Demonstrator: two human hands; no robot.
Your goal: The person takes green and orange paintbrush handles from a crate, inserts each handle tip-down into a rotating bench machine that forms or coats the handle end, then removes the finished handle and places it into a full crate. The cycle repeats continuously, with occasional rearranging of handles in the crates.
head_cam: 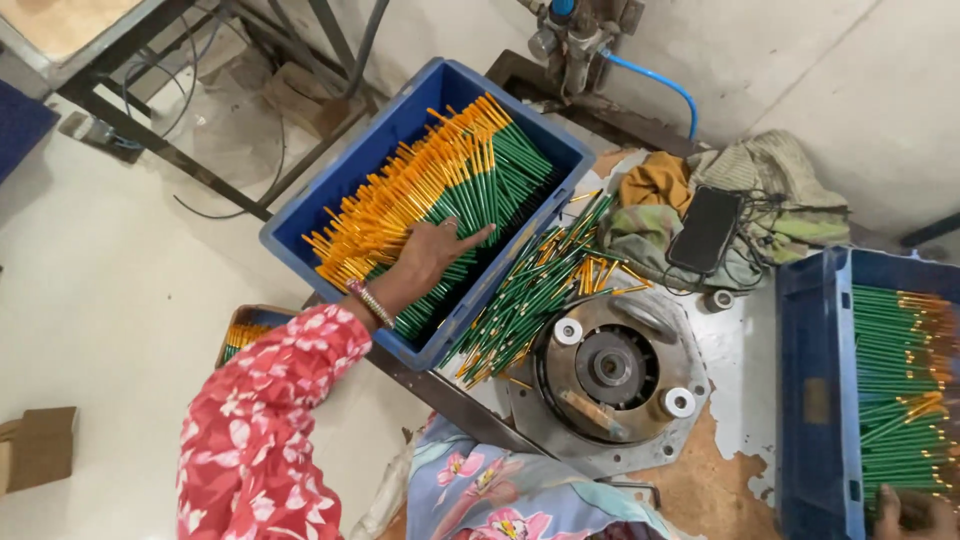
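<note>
Head view: looks down on a person's two hands at a work surface (740, 340).
Left hand: left hand (435, 250) lies flat on the pencils (440, 190), green shafts with orange ends, stacked in the left crate (330, 200).
Left fingers: fingers (470, 238) spread, pressed on top of the stack, pinching nothing that can be seen.
Right hand: right hand (915, 512) shows only at the lower frame edge, by the near end of the right crate (810, 400); whether its fingers are spread or closed cannot be told.
Loose pencils: a loose heap (540, 290) lies just past the left fingertips, outside the crate wall, on the surface.
Round metal fixture: fixture (612, 368) sits beyond the heap, well apart from the left fingers.
Phone and rags: phone (705, 230) rests on rags (700, 200), far from both hands.
Handling note: judged from the stack, the pencils lie parallel; keep the palm flat and gather along their length so the rows stay aligned and none rolls over the crate wall.
</note>
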